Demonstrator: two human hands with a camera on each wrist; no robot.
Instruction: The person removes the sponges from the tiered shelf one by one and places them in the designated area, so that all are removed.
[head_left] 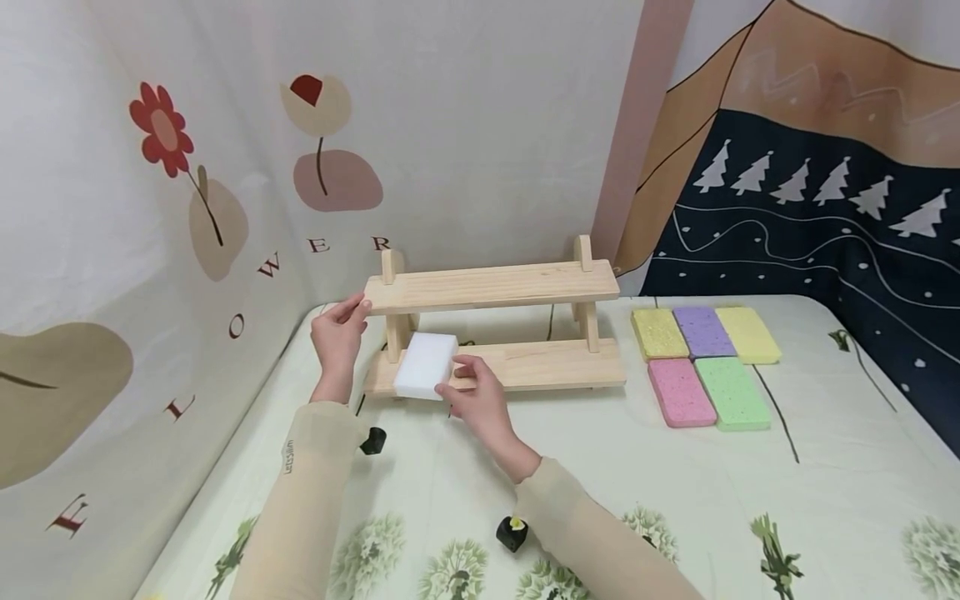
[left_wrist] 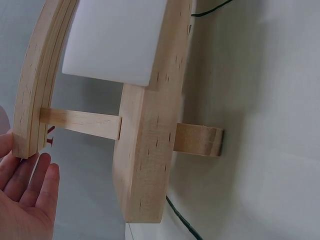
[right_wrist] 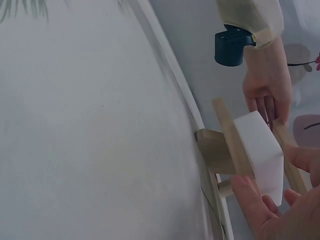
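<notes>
A two-tier wooden shelf rack (head_left: pixel 491 286) stands against the fabric backdrop. My left hand (head_left: pixel 339 337) pinches the left end of its upper board; in the left wrist view the thumb and fingers of the left hand (left_wrist: pixel 27 192) lie about that board's end. A plain white sponge block (head_left: pixel 426 367) sits at the left part of the lower board (head_left: pixel 547 364). At the block's right side, my right hand (head_left: pixel 483 404) holds it between thumb and fingers. In the right wrist view the white block (right_wrist: pixel 260 152) lies between the thumb and forefinger, and the thumb touches the lower board's edge.
Right of the rack lie several coloured sponges: a dark yellow one (head_left: pixel 659 333), a purple one (head_left: pixel 703 332), a pale yellow one (head_left: pixel 748 335), a pink one (head_left: pixel 681 392) and a green one (head_left: pixel 732 393). Patterned cloth (head_left: pixel 600 467) covers the table. A black device (right_wrist: pixel 231 47) is worn at the left wrist.
</notes>
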